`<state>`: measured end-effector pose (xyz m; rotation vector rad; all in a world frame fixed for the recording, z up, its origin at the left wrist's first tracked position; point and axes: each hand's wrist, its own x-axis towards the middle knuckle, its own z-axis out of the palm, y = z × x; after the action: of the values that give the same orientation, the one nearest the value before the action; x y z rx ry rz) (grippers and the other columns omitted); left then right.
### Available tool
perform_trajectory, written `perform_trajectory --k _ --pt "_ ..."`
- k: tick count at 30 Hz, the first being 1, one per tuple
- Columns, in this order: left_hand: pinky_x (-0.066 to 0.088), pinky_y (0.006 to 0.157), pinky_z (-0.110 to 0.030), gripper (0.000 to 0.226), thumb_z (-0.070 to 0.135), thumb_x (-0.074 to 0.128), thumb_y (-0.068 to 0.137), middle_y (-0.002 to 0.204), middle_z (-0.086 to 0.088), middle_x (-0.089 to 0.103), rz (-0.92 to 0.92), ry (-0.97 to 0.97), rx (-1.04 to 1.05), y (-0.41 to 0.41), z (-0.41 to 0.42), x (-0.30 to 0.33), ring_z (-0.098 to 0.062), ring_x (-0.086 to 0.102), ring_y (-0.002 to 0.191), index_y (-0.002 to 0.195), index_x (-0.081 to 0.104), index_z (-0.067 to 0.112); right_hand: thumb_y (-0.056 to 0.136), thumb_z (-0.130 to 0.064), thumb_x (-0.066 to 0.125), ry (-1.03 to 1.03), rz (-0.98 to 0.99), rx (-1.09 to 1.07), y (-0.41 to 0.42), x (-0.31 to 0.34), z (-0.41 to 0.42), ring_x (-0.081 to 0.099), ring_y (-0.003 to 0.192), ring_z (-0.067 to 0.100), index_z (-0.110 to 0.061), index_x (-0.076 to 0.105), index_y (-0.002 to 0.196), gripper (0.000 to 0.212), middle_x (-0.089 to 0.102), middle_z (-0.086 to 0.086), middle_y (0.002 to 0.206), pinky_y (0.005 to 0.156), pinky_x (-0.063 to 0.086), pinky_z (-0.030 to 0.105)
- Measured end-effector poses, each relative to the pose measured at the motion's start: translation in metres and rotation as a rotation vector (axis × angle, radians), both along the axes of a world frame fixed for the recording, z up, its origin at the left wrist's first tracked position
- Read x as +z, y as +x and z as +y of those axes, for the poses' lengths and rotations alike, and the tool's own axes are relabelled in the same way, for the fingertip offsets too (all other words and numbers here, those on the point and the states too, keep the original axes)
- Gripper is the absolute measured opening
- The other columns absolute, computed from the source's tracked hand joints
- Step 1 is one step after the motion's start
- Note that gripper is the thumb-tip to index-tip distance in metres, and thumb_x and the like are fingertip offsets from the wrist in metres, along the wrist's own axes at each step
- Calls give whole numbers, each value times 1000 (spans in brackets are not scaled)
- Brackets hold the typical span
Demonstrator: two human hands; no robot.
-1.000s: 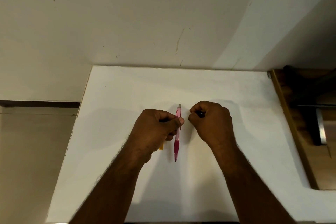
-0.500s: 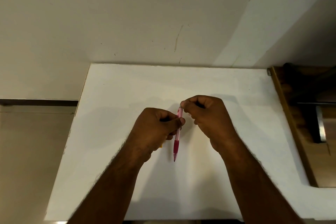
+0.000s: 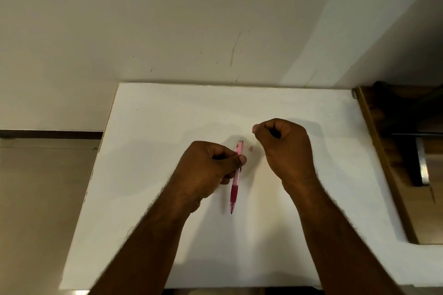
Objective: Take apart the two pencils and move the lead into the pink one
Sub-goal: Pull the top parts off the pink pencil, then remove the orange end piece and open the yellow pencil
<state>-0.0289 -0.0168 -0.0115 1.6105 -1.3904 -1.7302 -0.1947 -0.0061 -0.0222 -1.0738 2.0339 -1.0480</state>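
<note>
Now the left hand (image 3: 211,165) grips the translucent pink plastic pencil (image 3: 236,178); the right hand (image 3: 284,146) is curled, contents unclear. Its small pink cap (image 3: 251,148) seems off; lead-loading likely follows.

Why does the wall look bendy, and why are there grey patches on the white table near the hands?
Head view: the wide-angle lens bows straight lines, so the wall's lit band curves. The grey patches on the table are soft shadows of the left hand and right hand. The light is dim and warm, without glare. The pink pencil is fairly sharp; the tiny pink piece beside it is too small to make out.
</note>
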Motion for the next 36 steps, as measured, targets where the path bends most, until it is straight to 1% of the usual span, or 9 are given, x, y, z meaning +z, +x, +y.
perform_trajectory --k 3,6,12,15,17,19,22,30,36 --pt "62 71 -36 18 29 79 83 73 -11 76 -2 0 8 2 -1 -2 -19 68 64 75 81 13 89 -32 70 99 284 25 -8 -5 4 63 69 7 -22 70 75 17 65 -15 69 63 44 21" --pt "61 68 -32 18 29 79 82 72 -12 76 0 -9 15 1 -1 -3 -17 67 62 74 80 13 89 -36 67 231 508 73 -6 -9 7 61 66 15 -22 65 72 22 64 -8 70 60 40 25" --pt "62 72 -43 21 33 79 82 71 -11 76 -24 -24 15 3 -2 -6 -19 67 62 73 80 14 93 -38 62 341 643 110 0 -9 7 66 73 22 -18 71 79 26 73 1 82 64 47 27" --pt "62 72 -50 21 34 79 82 71 -11 75 -25 -21 18 5 -2 -6 -19 67 62 72 80 16 90 -39 69 251 539 60 -11 2 7 69 75 21 -21 72 77 23 75 -3 79 70 52 30" --pt "62 70 -49 22 36 79 82 71 -11 76 -34 -24 20 5 -3 -7 -20 68 63 72 80 16 86 -35 75 168 273 30 -17 12 9 71 71 18 -21 74 74 18 75 -6 72 67 53 30" --pt "62 68 -43 22 36 78 83 70 -9 76 -35 -35 33 4 -3 -7 -18 68 62 74 80 16 84 -26 79 183 -98 123 -15 23 12 74 67 17 -20 77 76 9 77 -3 70 59 56 28" --pt "64 69 -35 20 34 76 86 70 -6 76 -44 -62 49 4 -2 -8 -17 70 61 81 81 15 78 -18 85 331 -349 347 -5 30 19 78 69 20 -10 76 84 13 79 6 75 59 59 25" --pt "64 68 -33 16 31 76 86 72 -5 78 -50 -52 73 3 -2 -10 -25 76 72 85 82 16 79 -4 82 363 -260 387 11 26 19 78 69 24 -10 71 79 13 79 13 75 73 65 39" --pt "64 70 -45 15 32 76 86 75 -3 78 -118 -86 62 0 -2 -10 -23 75 72 90 81 18 74 -7 83 396 -129 371 10 20 17 78 68 21 -13 73 82 14 79 8 73 78 65 44"
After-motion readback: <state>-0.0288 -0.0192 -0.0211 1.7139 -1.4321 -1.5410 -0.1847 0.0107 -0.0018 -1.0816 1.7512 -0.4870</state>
